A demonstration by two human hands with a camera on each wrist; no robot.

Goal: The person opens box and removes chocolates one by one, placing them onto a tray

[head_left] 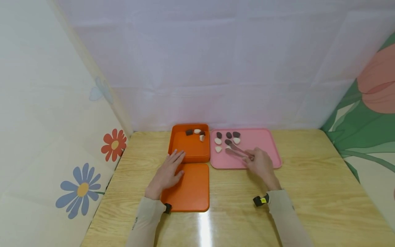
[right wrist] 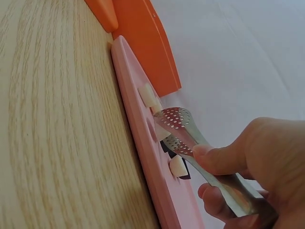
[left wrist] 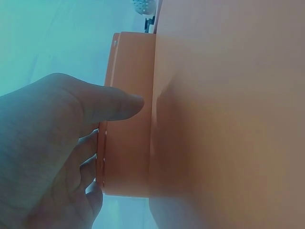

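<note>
My right hand [head_left: 260, 165] grips metal tongs [right wrist: 205, 160] with perforated tips, above the pink tray [head_left: 259, 144]. The tips stand apart around a white piece [right wrist: 162, 134]; whether they touch it I cannot tell. Small white pieces and dark pieces [head_left: 236, 134] lie in rows on the tray's left half. My left hand [head_left: 166, 173] rests at the near left edge of the orange box [head_left: 193, 159], fingers extended over the rim. In the left wrist view the thumb [left wrist: 121, 106] lies by the box's outer wall. Inside the box are several dark and white pieces [head_left: 197, 131] at the back right.
A flat orange lid [head_left: 191, 192] lies on the wooden table [head_left: 234, 206] in front of the box, partly under my left hand. The box and tray stand side by side against a pale cloth backdrop [head_left: 210, 85]. Flower-printed sheets flank the table.
</note>
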